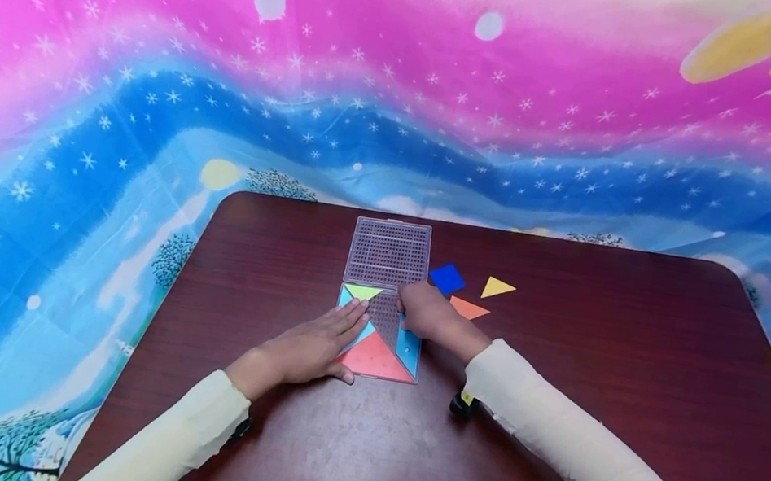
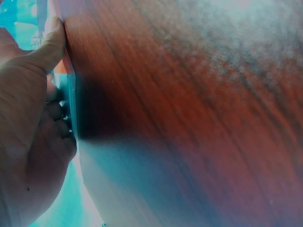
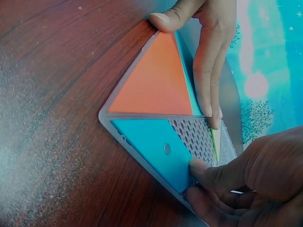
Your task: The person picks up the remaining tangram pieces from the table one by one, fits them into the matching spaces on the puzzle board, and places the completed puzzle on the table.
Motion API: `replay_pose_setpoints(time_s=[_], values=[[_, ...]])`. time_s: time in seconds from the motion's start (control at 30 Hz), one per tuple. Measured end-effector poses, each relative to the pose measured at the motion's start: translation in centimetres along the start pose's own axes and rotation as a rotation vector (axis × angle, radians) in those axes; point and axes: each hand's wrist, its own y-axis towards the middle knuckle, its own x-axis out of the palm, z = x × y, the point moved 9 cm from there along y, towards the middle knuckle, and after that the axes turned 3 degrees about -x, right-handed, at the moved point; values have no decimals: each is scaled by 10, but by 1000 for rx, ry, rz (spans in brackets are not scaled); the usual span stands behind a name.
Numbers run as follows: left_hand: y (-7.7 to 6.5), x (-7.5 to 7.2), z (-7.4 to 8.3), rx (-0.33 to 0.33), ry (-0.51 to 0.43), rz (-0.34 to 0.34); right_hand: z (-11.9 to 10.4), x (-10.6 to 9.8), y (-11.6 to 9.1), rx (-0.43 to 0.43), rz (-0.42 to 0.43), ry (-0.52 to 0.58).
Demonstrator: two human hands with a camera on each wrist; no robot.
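Observation:
A clear plastic tangram case [image 1: 386,314] lies unfolded on the table, its grid base partly filled with flat pieces. In the base are a large red-orange triangle [image 1: 378,359] along the near side, a light-blue piece at the left and a small green triangle [image 1: 362,292] at the far left corner. My left hand [image 1: 322,343] rests on the base's left side, fingers straight, thumb at the near edge. My right hand [image 1: 430,313] pinches the end of a light-blue tangram piece [image 3: 149,142] between thumb and fingers, at the base's right side. That piece lies along the right rim.
The gridded lid [image 1: 389,253] lies flat beyond the base. Right of the case lie a dark-blue square [image 1: 447,279], a small yellow triangle [image 1: 497,287] and an orange triangle [image 1: 469,310], partly behind my right hand. A patterned cloth [image 1: 403,112] hangs behind the brown table [image 1: 600,345].

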Motion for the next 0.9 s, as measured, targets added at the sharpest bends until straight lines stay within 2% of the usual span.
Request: replay_pose_setpoints(time_s=[0.33,0.73,0.9], values=[[1,1,-3,-12,10,-6,-1,0,0,12,27,-6],[0,2,-1,-12,1,-5,-7,2,-5,7,115,-57],[0,1,0,-10,9,5,-7,2,-7,9,124,-37]])
